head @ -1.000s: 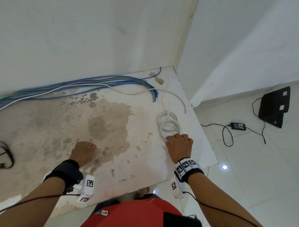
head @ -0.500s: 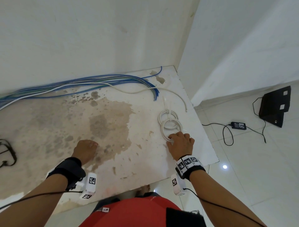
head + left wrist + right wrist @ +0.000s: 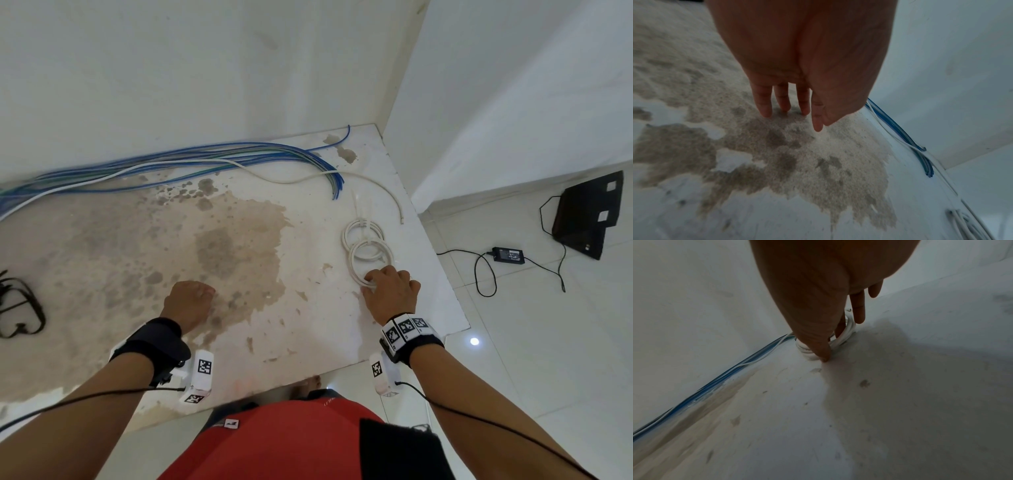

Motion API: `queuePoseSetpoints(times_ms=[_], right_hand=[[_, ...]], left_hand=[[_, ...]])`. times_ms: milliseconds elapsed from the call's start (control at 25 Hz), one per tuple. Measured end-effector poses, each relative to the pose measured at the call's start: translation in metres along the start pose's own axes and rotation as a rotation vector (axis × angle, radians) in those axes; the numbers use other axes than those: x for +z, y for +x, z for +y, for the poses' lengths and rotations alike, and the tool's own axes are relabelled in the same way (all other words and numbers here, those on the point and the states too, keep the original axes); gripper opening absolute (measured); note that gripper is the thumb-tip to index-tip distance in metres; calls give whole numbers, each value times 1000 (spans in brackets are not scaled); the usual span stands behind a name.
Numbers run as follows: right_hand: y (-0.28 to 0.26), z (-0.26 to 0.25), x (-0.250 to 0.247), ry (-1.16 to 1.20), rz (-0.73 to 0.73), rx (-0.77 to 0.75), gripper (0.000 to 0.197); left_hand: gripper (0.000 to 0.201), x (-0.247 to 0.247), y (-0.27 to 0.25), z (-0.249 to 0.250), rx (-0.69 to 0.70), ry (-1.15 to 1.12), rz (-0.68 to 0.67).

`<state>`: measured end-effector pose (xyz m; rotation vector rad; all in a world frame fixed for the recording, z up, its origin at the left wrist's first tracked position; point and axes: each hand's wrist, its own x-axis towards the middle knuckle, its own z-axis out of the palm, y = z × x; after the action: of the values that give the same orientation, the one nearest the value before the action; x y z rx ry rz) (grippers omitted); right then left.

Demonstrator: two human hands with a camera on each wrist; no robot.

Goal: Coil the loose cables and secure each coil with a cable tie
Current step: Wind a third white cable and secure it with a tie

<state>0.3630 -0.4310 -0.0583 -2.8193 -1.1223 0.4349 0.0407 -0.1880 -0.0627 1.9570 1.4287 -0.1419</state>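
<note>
Two white coils (image 3: 365, 247) flat on the stained worktop (image 3: 219, 253), toward its right edge, overlapping one another, with a pair of pale cable ties (image 3: 362, 209) just beyond the far one. Right hand (image 3: 390, 295) down on the near rim of the closer coil, fingers (image 3: 859, 311) reaching over and into the ring, thumb tip pressed to the worktop against the outer strands; loosely curled about the bundle, though a firm grip cannot be confirmed from the wrist view. Left hand (image 3: 189, 302) well apart to the left, fingers (image 3: 764, 104) straight and tips touching the bare stained surface, holding nothing. Coil directly ahead of the right hand, so clearly the nearer one for any lift or slide. Ties farther back along the same line, past both rings. Loose blue cables (image 3: 191, 161) and one white cable (image 3: 376, 185) stretched along the back wall, long axis running left to right, ends curving forward near the coils. Likely next: shifting the coil, then reaching back for a loose cable.
</note>
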Motion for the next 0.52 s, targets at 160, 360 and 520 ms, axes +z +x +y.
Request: queuePoseSetpoints(times_ms=[160,360,520], right_hand=[[-3,-3,-4,6,-15,36,33],[5,-53,-10,185,278,-133,16],[62,-132,-26,317,-28,-368,11]], left_hand=[[25,-3,-5,7,-30,8,-19],[27,-16,-19,16,-48,-103,-49],[22,-31,-5,24,40,-250,-94]])
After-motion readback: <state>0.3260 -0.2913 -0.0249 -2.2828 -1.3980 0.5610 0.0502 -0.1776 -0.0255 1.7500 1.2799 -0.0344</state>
